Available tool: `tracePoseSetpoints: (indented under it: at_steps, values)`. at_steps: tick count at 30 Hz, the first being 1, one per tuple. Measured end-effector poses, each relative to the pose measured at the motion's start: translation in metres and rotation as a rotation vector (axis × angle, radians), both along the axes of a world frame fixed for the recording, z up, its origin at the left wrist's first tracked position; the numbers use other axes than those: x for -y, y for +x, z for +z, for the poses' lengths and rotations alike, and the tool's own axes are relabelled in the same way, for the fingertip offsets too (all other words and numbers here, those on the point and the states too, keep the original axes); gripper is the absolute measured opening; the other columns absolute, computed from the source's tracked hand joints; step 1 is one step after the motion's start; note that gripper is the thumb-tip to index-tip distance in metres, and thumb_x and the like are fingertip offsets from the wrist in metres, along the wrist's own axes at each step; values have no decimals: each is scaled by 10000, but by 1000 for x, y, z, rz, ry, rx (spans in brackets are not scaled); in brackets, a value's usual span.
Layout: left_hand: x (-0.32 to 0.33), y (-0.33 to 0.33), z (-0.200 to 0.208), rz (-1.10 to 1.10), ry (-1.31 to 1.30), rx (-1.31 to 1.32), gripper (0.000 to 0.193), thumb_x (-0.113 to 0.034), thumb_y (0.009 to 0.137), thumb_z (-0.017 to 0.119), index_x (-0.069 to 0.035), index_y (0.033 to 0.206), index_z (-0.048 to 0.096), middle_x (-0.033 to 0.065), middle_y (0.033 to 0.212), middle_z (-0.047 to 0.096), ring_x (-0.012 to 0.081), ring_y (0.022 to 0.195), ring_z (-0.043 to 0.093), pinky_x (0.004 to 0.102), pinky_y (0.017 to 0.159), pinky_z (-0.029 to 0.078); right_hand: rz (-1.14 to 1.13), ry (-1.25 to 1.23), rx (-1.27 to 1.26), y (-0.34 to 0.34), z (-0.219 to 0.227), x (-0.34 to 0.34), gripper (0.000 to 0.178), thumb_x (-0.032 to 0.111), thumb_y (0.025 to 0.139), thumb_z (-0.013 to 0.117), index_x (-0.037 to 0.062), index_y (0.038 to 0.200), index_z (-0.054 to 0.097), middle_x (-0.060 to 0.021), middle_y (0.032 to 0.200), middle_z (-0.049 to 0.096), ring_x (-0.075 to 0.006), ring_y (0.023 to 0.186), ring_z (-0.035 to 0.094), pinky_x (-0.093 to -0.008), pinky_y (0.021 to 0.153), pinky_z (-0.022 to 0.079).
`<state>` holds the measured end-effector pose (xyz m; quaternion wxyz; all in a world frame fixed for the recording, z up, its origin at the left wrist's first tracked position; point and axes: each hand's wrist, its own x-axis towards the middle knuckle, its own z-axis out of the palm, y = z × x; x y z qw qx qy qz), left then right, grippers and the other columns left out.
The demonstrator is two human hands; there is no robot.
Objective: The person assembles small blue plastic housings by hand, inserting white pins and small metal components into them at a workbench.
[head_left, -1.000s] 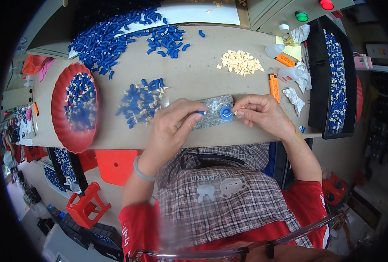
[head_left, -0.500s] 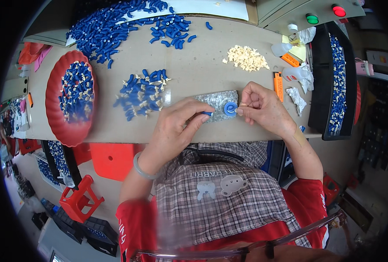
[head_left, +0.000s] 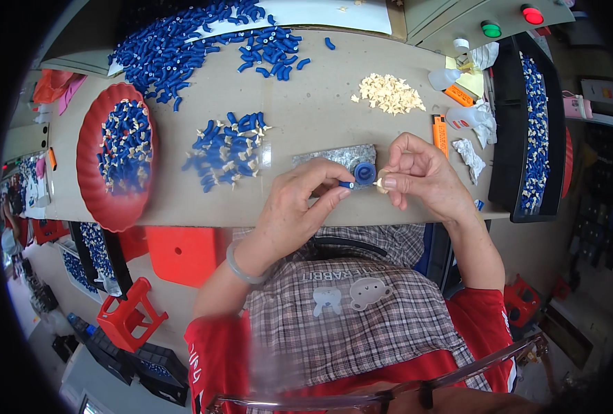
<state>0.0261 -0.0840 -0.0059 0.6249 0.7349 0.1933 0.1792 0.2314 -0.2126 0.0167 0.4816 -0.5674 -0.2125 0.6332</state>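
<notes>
L fingers (head_left: 332, 199) pinch blue pc (head_left: 348, 185)

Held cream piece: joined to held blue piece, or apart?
Apart: a gap between cream piece in right hand and blue piece in left hand.

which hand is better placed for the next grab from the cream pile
Right, probably: the right hand is closer to the cream pile, though it pinches a cream piece. The left hand is farther away, holding a blue tube.
</notes>
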Motion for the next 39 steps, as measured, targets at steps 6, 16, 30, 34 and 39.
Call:
tracePoseSetpoints:
  at_steps: [6, 16, 30, 34, 39]
  values:
    - [9, 2, -8, 12, -126, 1, 161, 5, 866, 703, 12, 1022, 664, 119, 946, 694, 219, 839, 713, 304, 750, 594, -95, 101, -128, -20, -4, 2, 198, 13, 917, 693, 57, 995, 517, -74, 838, 682, -96, 637, 640, -234, 568, 535]
    - [11, 4, -9, 4, -55, 41, 168, 27, 849, 706, 16, 1011, 661, 122, 973, 698, 230, 865, 710, 309, 747, 606, -109, 167, -108, -28, -12, 4, 227, 20, 902, 708, 73, 1002, 512, -68, 860, 679, -87, 636, 631, -224, 554, 514]
    - [8, 6, -6, -21, 378, 139, 181, 52, 806, 712, 31, 972, 642, 159, 904, 677, 300, 788, 687, 363, 659, 563, -109, 132, 32, -35, -10, 6, 261, -35, 893, 696, 65, 1007, 483, -54, 826, 659, -72, 640, 621, -209, 553, 513]
    - [10, 8, -4, -6, 427, 170, 170, 61, 806, 707, 37, 962, 645, 161, 891, 674, 299, 772, 686, 362, 653, 565, -151, 103, 71, -39, -5, 4, 265, -30, 898, 691, 68, 1002, 468, -46, 795, 649, -68, 623, 618, -202, 528, 504]
    - [12, 7, 1, 22, 396, 132, 155, 63, 809, 703, 43, 955, 655, 162, 903, 683, 302, 786, 694, 350, 663, 574, -185, 119, 91, -43, -5, 5, 269, -3, 911, 696, 70, 1004, 455, -30, 767, 633, -52, 619, 611, -189, 522, 515]
